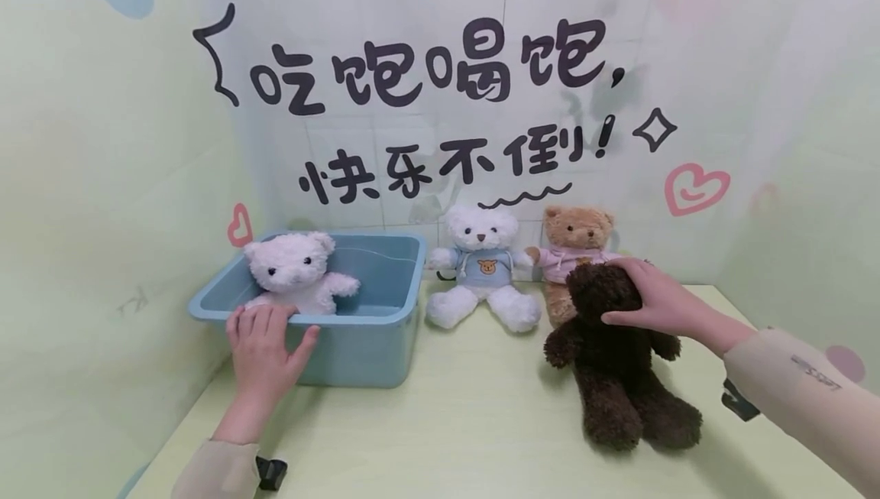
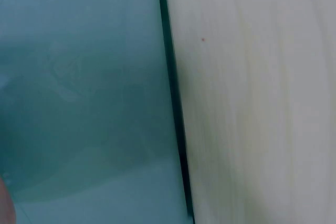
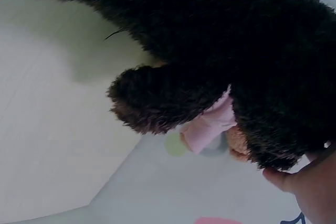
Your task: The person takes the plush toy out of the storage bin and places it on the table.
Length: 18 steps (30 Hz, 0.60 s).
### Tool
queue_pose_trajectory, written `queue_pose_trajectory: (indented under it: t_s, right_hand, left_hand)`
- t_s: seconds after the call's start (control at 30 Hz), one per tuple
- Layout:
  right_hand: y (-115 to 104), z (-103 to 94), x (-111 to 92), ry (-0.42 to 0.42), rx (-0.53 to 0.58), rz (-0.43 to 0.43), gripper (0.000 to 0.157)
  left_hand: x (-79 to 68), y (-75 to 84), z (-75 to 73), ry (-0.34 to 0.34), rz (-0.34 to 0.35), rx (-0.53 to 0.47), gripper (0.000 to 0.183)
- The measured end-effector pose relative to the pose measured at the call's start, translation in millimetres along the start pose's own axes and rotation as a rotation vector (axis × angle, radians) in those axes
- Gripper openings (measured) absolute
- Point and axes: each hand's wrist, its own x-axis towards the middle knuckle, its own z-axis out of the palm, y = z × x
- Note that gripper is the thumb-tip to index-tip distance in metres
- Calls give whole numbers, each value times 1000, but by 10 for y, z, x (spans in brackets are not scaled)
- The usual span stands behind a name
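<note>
My right hand [image 1: 663, 300] grips a dark brown teddy bear [image 1: 612, 354] by the head, thumb on the near side and fingers over the top. Its legs point toward me, and its face is hidden. In the right wrist view, the bear's dark fur [image 3: 210, 35] fills the upper part, with my thumb at its head. My left hand [image 1: 264, 346] holds the front rim of a blue plastic bin [image 1: 357, 354], fingers hooked over it and thumb outside. Inside the bin, a white teddy bear [image 1: 292, 270] sits at the left.
Against the back wall sit a white teddy bear in a blue hoodie [image 1: 484, 266] and a tan teddy bear in a pink hoodie [image 1: 577, 235], the latter partly behind the brown bear. A pale wooden table [image 1: 440, 430] carries everything. Printed curtain walls [image 1: 124, 254] enclose it.
</note>
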Motion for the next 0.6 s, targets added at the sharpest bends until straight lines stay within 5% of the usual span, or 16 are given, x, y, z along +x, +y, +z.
queue_pose_trajectory:
  t_s: [0.6]
  right_hand:
    - [-90, 17, 322, -21, -121, 105, 94]
  left_hand:
    - [-23, -15, 25, -2, 6, 17, 60]
